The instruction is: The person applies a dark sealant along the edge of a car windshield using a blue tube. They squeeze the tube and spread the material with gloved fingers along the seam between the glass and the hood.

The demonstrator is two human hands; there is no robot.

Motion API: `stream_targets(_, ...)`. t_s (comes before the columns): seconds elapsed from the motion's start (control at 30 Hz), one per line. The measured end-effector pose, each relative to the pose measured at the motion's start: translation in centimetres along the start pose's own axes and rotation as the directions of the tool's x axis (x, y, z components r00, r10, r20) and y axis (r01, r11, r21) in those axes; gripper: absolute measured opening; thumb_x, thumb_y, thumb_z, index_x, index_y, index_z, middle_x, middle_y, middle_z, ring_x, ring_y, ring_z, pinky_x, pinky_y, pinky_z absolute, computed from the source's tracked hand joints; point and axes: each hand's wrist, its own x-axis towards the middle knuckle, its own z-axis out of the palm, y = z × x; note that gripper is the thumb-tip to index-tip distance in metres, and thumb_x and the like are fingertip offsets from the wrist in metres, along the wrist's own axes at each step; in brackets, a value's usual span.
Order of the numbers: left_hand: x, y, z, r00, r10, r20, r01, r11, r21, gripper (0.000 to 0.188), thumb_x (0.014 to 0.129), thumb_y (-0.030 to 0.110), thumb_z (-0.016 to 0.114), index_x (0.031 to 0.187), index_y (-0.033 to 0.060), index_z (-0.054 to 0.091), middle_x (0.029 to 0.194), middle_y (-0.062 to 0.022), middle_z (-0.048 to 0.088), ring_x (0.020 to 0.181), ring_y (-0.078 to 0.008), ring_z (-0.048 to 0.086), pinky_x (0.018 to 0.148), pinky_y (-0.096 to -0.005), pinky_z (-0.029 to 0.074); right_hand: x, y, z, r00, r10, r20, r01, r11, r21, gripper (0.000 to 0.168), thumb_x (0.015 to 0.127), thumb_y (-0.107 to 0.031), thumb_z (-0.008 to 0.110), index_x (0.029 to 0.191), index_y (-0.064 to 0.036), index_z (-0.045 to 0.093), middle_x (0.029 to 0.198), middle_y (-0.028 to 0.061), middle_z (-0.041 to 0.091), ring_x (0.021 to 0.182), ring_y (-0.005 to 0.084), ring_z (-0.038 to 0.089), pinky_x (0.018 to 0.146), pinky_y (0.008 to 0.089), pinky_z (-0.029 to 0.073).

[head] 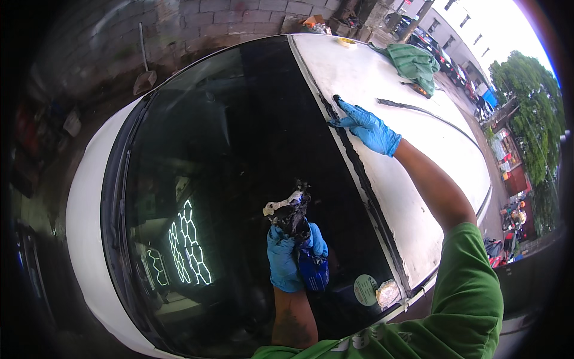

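A car's dark windshield lies below me, with a line of black sealant along its edge beside the white roof. My right hand, in a blue glove with black-smeared fingertips, rests at the far part of this line with fingers apart, holding nothing. Over the glass, my left hand, gloved too, grips a dark blue foil packet and a crumpled wad smeared black. Whether the wad belongs to the packet I cannot tell.
On the roof lie a green cloth, a yellow tape roll and a black strip. Round stickers mark the windshield's near corner. Wipers run along its left side. A long-handled dustpan stands by the block wall.
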Motion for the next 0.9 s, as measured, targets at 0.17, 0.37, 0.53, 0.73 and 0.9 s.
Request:
stream_targets(0.17,0.1,-0.2,-0.1,1.0,0.007,-0.006,-0.007,1.0,0.008,0.038,0.097,0.042,0.059,0.076,0.0106,0.05,0.066,-0.0024,0.05,0.059,-0.0195,0.056,0.054,-0.0354,0.049,0.0,-0.3,-0.2,1.0,0.009,-0.015,-0.01,0.995,-0.098,0.08,0.082,0.007,0.048,0.157,-0.008,0.025,0.125,0.0098,0.07,0.127,0.026,0.056,0.118,0.0388,0.027)
stream_targets(0.37,0.2,-0.1,-0.2,1.0,-0.019,-0.003,0.019,1.0,0.007,0.039,0.096,0.043,0.059,0.076,0.0109,0.05,0.065,-0.0032,0.049,0.058,-0.0191,0.055,0.054,-0.0352,0.048,0.0,-1.4,-0.2,0.981,0.196,-0.001,-0.191,0.955,0.229,0.062,0.085,0.005,0.049,0.146,-0.002,0.046,0.117,0.013,0.071,0.119,0.0254,0.06,0.107,0.0374,0.043)
stream_targets(0.53,0.2,0.1,-0.2,1.0,-0.009,0.008,0.009,1.0,0.004,0.038,0.095,0.042,0.06,0.077,0.0105,0.05,0.066,-0.0032,0.049,0.058,-0.0187,0.055,0.054,-0.0347,0.048,-0.7,-2.3,-1.2,0.978,0.202,0.052,-0.208,0.928,0.31,0.059,0.091,-0.002,0.039,0.15,-0.004,0.043,0.111,0.0135,0.073,0.113,0.0225,0.064,0.111,0.0377,0.037)
stream_targets(0.73,0.0,0.0,-0.1,1.0,-0.012,-0.005,0.013,1.0,0.014,0.038,0.096,0.042,0.06,0.078,0.0101,0.051,0.066,-0.0026,0.049,0.058,-0.0184,0.054,0.054,-0.0345,0.048,-1.4,-4.6,-2.7,0.963,0.266,0.032,-0.241,0.808,0.537,0.055,0.091,0.002,0.043,0.145,0.001,0.046,0.142,0.0152,0.055,0.116,0.0263,0.063,0.11,0.0377,0.041)
stream_targets(0.9,0.1,-0.1,0.2,1.0,-0.017,-0.011,0.017,1.0,0.005,0.038,0.096,0.043,0.059,0.078,0.01,0.051,0.065,-0.003,0.049,0.058,-0.0186,0.055,0.054,-0.0351,0.048,-3.1,-5.6,-1.8,0.963,0.264,0.053,-0.267,0.906,0.328,0.073,0.081,0.005,0.042,0.154,-0.004,0.036,0.141,0.0169,0.056,0.133,0.0276,0.054,0.117,0.0401,0.03)
